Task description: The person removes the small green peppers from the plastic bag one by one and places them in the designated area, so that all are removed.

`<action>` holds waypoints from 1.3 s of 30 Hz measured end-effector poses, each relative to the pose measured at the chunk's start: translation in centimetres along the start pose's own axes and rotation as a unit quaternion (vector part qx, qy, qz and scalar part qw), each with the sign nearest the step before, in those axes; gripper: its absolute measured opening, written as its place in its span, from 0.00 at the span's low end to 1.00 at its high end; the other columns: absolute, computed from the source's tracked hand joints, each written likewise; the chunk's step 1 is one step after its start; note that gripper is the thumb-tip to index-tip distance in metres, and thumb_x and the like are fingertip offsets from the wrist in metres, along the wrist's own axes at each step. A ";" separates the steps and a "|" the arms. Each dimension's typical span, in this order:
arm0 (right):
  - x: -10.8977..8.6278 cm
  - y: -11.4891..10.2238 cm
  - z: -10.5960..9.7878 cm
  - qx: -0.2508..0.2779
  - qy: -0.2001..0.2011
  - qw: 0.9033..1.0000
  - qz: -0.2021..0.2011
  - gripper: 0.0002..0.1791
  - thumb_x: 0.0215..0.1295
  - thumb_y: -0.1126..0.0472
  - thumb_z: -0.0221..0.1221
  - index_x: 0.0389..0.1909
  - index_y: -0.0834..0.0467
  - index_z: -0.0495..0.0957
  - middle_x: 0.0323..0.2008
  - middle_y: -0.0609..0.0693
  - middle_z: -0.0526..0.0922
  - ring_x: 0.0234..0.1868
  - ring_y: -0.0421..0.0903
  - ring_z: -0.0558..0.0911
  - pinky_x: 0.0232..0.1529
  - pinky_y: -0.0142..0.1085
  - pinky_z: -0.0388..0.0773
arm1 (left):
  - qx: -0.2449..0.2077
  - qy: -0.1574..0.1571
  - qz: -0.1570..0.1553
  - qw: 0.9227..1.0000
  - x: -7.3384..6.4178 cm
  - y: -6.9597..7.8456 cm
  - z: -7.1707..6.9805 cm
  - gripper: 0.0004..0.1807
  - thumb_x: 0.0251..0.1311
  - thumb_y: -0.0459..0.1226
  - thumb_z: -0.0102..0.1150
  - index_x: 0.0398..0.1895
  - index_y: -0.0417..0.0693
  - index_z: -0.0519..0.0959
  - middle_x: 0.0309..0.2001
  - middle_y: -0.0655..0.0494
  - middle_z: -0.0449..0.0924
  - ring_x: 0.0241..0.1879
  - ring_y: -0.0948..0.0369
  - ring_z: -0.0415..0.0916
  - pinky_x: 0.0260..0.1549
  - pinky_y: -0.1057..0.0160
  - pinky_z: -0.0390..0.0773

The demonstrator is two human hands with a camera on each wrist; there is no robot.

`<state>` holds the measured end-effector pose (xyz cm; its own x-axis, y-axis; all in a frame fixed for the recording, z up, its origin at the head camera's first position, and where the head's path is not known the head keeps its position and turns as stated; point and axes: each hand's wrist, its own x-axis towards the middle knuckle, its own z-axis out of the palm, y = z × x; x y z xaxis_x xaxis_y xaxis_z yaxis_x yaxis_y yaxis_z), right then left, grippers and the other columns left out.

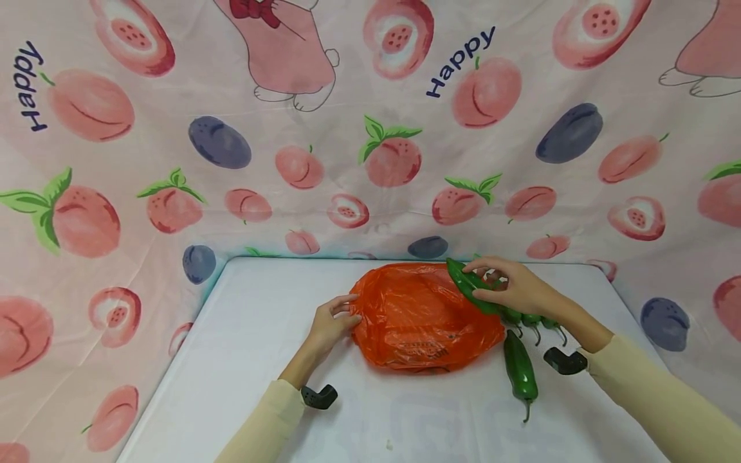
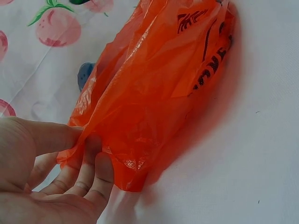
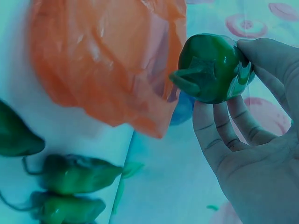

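An orange-red plastic bag [image 1: 413, 315] lies on the white table with its mouth toward the right. My left hand [image 1: 332, 325] pinches the bag's left end between thumb and fingers, as the left wrist view also shows. Above the bag's right end, my right hand [image 1: 515, 287] grips a glossy green chili pepper [image 1: 462, 281]. Its curved stem faces the right wrist camera, and the pepper [image 3: 212, 70] is held beside the bag's mouth [image 3: 161, 60]. Whether anything is inside the bag cannot be seen.
One green pepper [image 1: 521, 368] lies on the table [image 1: 243, 360] near the bag's right front. Several more peppers [image 1: 531, 319] lie side by side under my right forearm, partly hidden. A fruit-print cloth [image 1: 324, 128] hangs behind the table.
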<state>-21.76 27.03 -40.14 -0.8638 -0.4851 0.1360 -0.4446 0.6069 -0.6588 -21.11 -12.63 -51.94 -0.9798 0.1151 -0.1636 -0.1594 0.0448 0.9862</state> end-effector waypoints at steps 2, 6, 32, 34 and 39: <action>-0.7 0.3 -0.3 -0.002 0.007 1.000 -0.004 0.23 0.65 0.58 0.71 0.61 0.49 0.79 0.48 0.49 0.82 0.41 0.47 0.81 0.42 0.36 0.83 | -0.001 0.001 0.000 1.000 0.0 0.0 -0.1 0.25 0.64 0.28 0.65 0.65 0.47 0.79 0.50 0.42 0.77 0.34 0.57 0.81 0.36 0.61 0.85; -2.3 0.9 -0.9 -0.001 0.019 1.000 -0.015 0.24 0.64 0.60 0.71 0.60 0.52 0.80 0.48 0.50 0.82 0.39 0.45 0.81 0.39 0.35 0.82 | -0.002 0.000 -0.002 1.000 0.0 0.0 -0.1 0.25 0.64 0.27 0.65 0.65 0.47 0.79 0.50 0.43 0.77 0.34 0.58 0.80 0.35 0.62 0.85; -9.9 4.2 -1.0 0.006 0.062 0.995 0.081 0.24 0.66 0.60 0.69 0.62 0.56 0.77 0.48 0.54 0.80 0.38 0.42 0.79 0.31 0.34 0.81 | -0.009 0.006 0.007 1.000 -0.1 0.2 0.0 0.27 0.64 0.26 0.65 0.67 0.41 0.77 0.51 0.41 0.78 0.36 0.59 0.81 0.35 0.61 0.85; -10.2 4.3 -1.1 0.006 0.059 0.994 0.094 0.25 0.67 0.59 0.69 0.63 0.57 0.76 0.48 0.54 0.80 0.38 0.41 0.79 0.32 0.34 0.82 | -0.010 0.005 0.005 1.000 -0.2 0.3 0.0 0.26 0.64 0.26 0.65 0.66 0.42 0.77 0.51 0.41 0.78 0.36 0.59 0.81 0.35 0.62 0.85; -10.9 4.9 -0.9 0.004 0.056 0.991 0.119 0.28 0.67 0.57 0.69 0.66 0.56 0.74 0.53 0.56 0.79 0.40 0.40 0.79 0.33 0.34 0.83 | -0.011 -0.003 0.007 1.000 -0.2 0.5 0.0 0.26 0.64 0.27 0.65 0.66 0.42 0.77 0.52 0.40 0.78 0.36 0.58 0.81 0.35 0.63 0.85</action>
<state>-14.75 35.84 -44.15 -0.9649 -0.2563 0.0566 -0.2236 0.6899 -0.6885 -21.00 -12.67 -51.42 -0.9811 0.1219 -0.1504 -0.1490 0.0206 0.9886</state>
